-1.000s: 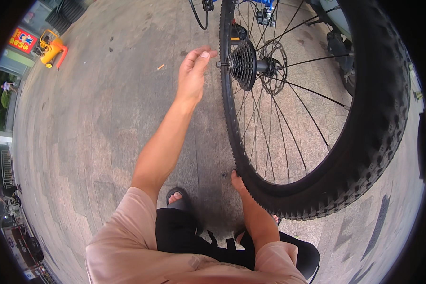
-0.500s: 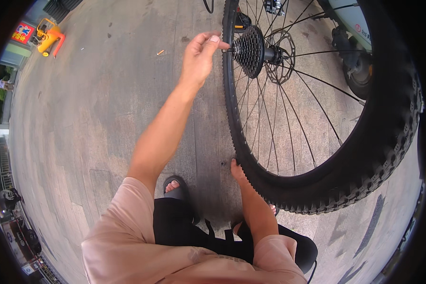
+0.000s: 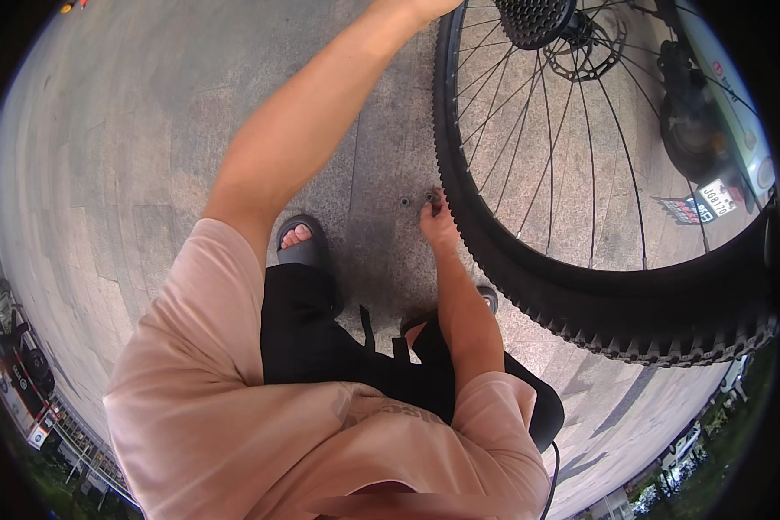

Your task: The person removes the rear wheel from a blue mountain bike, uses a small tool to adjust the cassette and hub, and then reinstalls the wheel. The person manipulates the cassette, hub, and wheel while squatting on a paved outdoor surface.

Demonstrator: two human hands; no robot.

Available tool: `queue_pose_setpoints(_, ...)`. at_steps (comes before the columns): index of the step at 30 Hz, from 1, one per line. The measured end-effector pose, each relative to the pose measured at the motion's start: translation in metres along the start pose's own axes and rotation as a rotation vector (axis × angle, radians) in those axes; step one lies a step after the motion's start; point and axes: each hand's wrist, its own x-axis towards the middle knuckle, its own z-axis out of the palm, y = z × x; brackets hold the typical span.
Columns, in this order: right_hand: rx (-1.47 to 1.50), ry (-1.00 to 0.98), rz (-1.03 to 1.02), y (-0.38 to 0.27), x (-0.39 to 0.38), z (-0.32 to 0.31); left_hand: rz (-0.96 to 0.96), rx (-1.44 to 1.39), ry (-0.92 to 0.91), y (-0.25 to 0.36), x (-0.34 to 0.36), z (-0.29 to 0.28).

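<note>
A bicycle wheel [image 3: 479, 217] with a black knobby tyre stands on my right. Its black cassette [image 3: 536, 19] and brake disc [image 3: 588, 48] show near the top edge. My left hand [image 3: 429, 9] reaches up to the tyre's far left side; the picture's edge cuts off its fingers, so what they touch is hidden. Low beside the tyre, my right hand [image 3: 439, 227] is closed, with a small dark round metal piece [image 3: 431, 198] at its fingertips. Just left of it, a similar small round piece [image 3: 405, 201] lies on the paving.
Grey stone paving [image 3: 147, 173] spreads around my sandalled feet [image 3: 308, 247]. Beyond the spokes stands a pale vehicle with a dark wheel [image 3: 693, 130] and a plate [image 3: 717, 201]. Parked motorbikes [image 3: 17, 364] line the far left.
The view has tilted, so the wheel sits higher and further right. My left hand has gone partly out of the top. A small metal piece now shows at my right fingertips.
</note>
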Motion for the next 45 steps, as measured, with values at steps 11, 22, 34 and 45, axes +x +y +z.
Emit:
queue_pose_setpoints(11,-0.049,0.1,0.007,0.007,-0.001,0.001,-0.052,-0.019,-0.006,0.002,-0.006,0.004)
queue_pose_setpoints(22,-0.143,0.239,-0.08,0.03,0.007,0.023,0.078,0.152,0.097,0.008,-0.012,0.011)
queue_pose_setpoints(34,-0.214,0.182,0.004,0.064,0.023,0.042,0.099,0.215,0.12,0.021,-0.015,0.016)
queue_pose_setpoints(45,-0.09,0.002,0.185,0.056,0.025,0.035,0.073,0.333,0.166,0.014,-0.017,0.029)
